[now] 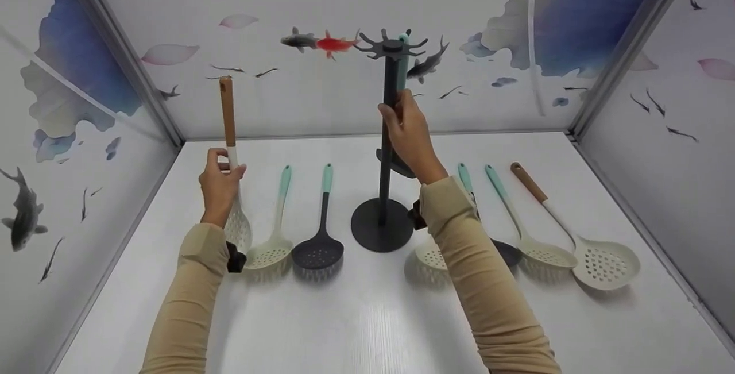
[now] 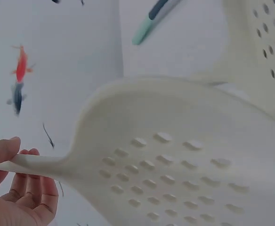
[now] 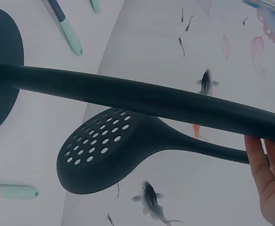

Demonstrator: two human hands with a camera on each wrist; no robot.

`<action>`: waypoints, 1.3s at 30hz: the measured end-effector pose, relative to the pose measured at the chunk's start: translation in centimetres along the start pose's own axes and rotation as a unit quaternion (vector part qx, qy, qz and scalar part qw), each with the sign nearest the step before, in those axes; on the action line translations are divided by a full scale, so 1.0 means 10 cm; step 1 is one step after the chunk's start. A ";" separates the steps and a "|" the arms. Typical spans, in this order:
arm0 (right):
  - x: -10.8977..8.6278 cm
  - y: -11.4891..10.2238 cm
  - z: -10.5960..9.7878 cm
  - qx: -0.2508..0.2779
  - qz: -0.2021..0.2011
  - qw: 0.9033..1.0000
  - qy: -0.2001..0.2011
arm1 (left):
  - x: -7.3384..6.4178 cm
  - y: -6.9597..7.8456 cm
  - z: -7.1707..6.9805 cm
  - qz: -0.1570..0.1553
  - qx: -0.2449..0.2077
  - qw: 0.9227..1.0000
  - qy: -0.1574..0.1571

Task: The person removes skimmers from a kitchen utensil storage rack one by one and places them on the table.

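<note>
My left hand point(image 1: 221, 190) pinches a white slotted skimmer with a wooden handle point(image 1: 228, 112) by its white neck. It stands roughly upright, handle up. Its perforated bowl point(image 2: 170, 174) fills much of the left wrist view. My right hand point(image 1: 410, 138) holds a black slotted skimmer point(image 3: 104, 146) with a mint handle point(image 1: 402, 66), bowl down, close behind the post of a black utensil stand point(image 1: 386, 178). The handle's top is level with the hooked ring point(image 1: 393, 47); whether it hangs on a hook I cannot tell. Part of the right fingers is hidden behind the post in the right wrist view.
Left of the stand's round base lie a cream skimmer point(image 1: 270, 252) and a black skimmer point(image 1: 318, 250). To its right are several more, including a cream one point(image 1: 545, 252) and a wooden-handled white one point(image 1: 607, 263). Printed panels point(image 1: 321, 98) enclose the white table point(image 1: 321, 328).
</note>
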State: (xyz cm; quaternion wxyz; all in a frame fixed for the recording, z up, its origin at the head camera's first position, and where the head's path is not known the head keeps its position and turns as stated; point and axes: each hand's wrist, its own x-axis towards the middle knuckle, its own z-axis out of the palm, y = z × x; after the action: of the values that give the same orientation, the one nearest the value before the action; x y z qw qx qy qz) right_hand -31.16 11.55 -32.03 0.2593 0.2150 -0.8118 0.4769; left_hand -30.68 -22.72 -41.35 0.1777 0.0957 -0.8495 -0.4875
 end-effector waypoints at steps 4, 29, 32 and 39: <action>0.00 0.00 0.00 0.003 -0.001 1.000 -0.007 | -0.03 -0.18 -0.07 -0.016 0.024 1.000 -0.001; -0.01 -0.02 0.02 0.002 0.012 1.000 -0.005 | -0.08 -0.80 0.07 -0.141 0.087 0.982 -0.086; -0.01 -0.01 0.03 0.004 0.010 1.000 -0.007 | -0.10 -0.83 0.08 -0.158 0.093 0.977 -0.112; 0.00 0.01 0.02 0.002 -0.002 1.000 0.001 | -0.11 -0.78 0.08 -0.162 0.138 0.958 -0.192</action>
State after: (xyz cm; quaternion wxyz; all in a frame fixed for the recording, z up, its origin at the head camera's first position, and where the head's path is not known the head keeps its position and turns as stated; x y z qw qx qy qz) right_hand -31.22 11.40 -32.17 0.2606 0.2168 -0.8100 0.4785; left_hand -30.11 -25.64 -48.67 -0.0848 0.1598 -0.8998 -0.3970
